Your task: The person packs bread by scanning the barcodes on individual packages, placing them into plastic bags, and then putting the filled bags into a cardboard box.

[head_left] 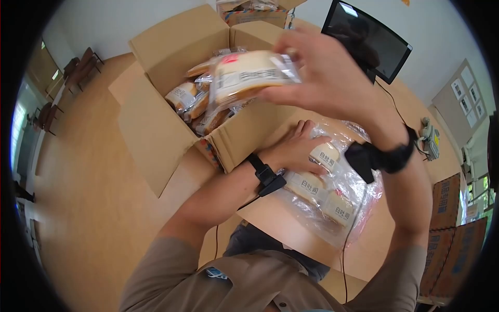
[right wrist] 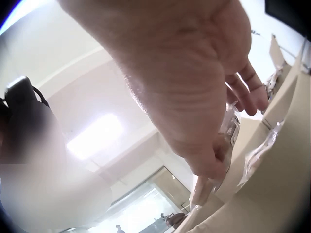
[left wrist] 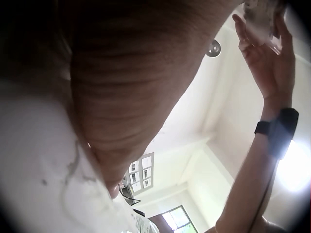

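Observation:
My right hand [head_left: 332,78] grips a clear-wrapped pack of white toast [head_left: 249,73] with a red mark and black print, raised above the open side of a cardboard box [head_left: 254,132]. In the right wrist view, the right hand [right wrist: 194,97] has its thumb and fingers on opposite sides of the pack. Lower down, my left hand [head_left: 299,151] holds another toast pack [head_left: 327,157], thumb and forefinger at its two edges. Two more packs, a middle one [head_left: 307,188] and a right one [head_left: 339,209], lie beside it on a clear plastic bag [head_left: 358,195].
Several wrapped toast packs [head_left: 182,97] fill the box, whose flaps [head_left: 156,140] stand outward. A monitor [head_left: 366,39] and a telephone [head_left: 430,138] are on the table [head_left: 270,213]. Printed cartons [head_left: 452,249] stand at the right; another box [head_left: 254,18] is behind.

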Demonstrator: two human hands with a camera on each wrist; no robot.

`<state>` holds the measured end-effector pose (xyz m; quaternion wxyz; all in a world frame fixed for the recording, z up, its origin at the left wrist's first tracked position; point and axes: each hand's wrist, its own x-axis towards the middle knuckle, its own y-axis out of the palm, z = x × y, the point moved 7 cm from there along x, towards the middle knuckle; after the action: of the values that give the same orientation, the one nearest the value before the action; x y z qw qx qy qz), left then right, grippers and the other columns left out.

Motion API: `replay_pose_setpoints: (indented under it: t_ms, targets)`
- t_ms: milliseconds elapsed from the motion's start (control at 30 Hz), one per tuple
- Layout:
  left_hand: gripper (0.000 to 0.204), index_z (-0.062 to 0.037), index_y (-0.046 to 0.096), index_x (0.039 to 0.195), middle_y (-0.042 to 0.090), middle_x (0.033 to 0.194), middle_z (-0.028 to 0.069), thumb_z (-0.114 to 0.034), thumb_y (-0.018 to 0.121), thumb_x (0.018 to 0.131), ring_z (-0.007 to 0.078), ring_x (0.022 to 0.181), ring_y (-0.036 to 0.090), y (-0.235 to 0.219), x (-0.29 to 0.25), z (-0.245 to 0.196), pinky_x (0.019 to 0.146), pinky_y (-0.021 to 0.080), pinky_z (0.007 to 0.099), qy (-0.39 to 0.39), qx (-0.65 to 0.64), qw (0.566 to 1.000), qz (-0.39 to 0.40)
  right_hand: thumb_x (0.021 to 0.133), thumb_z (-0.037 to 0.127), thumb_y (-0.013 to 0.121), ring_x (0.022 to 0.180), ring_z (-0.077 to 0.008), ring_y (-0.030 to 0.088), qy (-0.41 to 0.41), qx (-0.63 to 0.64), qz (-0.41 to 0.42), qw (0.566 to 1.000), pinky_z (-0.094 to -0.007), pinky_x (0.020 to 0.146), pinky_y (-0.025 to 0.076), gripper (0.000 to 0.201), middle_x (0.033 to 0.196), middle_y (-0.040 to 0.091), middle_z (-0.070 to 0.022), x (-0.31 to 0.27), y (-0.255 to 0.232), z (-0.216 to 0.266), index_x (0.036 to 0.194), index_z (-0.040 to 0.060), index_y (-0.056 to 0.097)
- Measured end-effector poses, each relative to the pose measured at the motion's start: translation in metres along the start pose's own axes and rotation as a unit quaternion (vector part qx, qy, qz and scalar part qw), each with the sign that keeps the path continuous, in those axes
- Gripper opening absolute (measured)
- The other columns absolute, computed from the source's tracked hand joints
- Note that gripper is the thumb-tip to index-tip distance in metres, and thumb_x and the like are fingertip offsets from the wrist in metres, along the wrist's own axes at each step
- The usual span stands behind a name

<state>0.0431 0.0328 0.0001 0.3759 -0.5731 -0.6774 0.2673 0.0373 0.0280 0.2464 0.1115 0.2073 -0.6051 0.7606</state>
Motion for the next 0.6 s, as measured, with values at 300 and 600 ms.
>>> replay_pose_setpoints:
  t_ms: [300,600]
  targets:
    - [0.067,-0.0024,0.073,0.117,0.076,0.109,0.0162,-0.047,0.094,0.071,0.0358,0.099,0.071,-0.013,-0.004,-0.012,0.096,0.054,0.0494,0.050,-0.036,0.995,-0.074,0.068,0.038,0.101,0.118,-0.0386,0.064,-0.039,0.043,0.082,0.995,-0.0443,0.098,0.054,0.073,0.123,0.061,-0.0192,0.065,0.111,0.010,0.126,0.0061,0.069]
    - [0.073,-0.0101,0.071,0.128,0.055,0.145,0.0239,-0.042,0.096,0.067,0.0448,0.139,0.048,-0.018,-0.008,-0.006,0.113,0.046,0.0517,-0.067,-0.131,0.989,-0.005,0.071,0.039,0.101,0.117,-0.0344,0.067,-0.010,0.095,0.062,0.994,-0.0432,0.099,0.056,0.076,0.132,0.061,-0.0200,0.049,0.096,0.001,0.135,0.0101,0.072]
